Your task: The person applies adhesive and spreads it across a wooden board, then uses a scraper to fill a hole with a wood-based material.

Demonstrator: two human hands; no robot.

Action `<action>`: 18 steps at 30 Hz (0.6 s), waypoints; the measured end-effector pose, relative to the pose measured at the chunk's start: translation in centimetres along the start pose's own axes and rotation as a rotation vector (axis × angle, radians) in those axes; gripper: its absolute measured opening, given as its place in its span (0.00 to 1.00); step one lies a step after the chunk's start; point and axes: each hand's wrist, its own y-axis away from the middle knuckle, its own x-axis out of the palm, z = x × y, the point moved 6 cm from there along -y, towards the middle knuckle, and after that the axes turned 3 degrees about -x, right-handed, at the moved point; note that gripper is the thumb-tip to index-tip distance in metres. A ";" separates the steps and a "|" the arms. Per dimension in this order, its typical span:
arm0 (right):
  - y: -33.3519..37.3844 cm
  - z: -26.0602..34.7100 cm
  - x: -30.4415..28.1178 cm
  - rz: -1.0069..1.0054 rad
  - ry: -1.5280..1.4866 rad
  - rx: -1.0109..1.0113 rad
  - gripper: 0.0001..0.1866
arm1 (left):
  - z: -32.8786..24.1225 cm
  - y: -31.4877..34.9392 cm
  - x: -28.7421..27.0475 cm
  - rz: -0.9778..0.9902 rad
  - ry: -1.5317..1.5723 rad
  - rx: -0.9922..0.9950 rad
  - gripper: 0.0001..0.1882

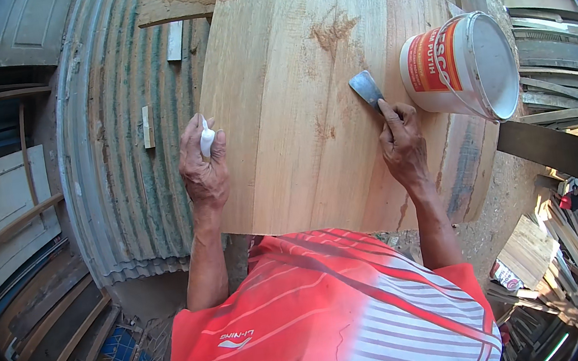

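From afar I see the right hand (pixel 403 139) gripping the scraper (pixel 365 89) over the wooden board (pixel 282 123) — light and stiff, I judge, best held at its near end. The left hand (pixel 203 176) grasps a small white thing (pixel 207 141) — perhaps soft.

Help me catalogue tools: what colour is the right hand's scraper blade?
The scraper blade is grey; the head view, the only one, shows it.

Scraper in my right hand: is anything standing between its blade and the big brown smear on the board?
Nothing visible: only bare board lies between the scraper and the smear. The bucket stands to the right of that path.
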 end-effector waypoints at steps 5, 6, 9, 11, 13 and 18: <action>-1.6 0.6 0.5 0.013 0.040 -0.030 0.28 | 0.2 0.1 -0.2 0.033 0.042 -0.042 0.19; -2.0 0.8 0.8 0.022 0.054 -0.033 0.27 | 0.2 0.1 -0.2 0.038 0.049 -0.049 0.19; -3.3 1.6 1.8 0.034 0.073 -0.030 0.27 | 0.5 0.1 -0.1 0.031 0.057 -0.030 0.19; -4.5 2.2 2.2 0.038 0.077 -0.027 0.27 | 0.7 0.1 -0.1 0.016 0.050 -0.010 0.19; -6.0 2.6 2.6 0.041 0.080 -0.030 0.27 | 0.7 0.1 -0.2 0.007 0.050 -0.007 0.19; -9.9 3.0 3.8 0.033 0.064 -0.057 0.26 | 0.5 0.0 -0.3 0.007 0.030 -0.023 0.19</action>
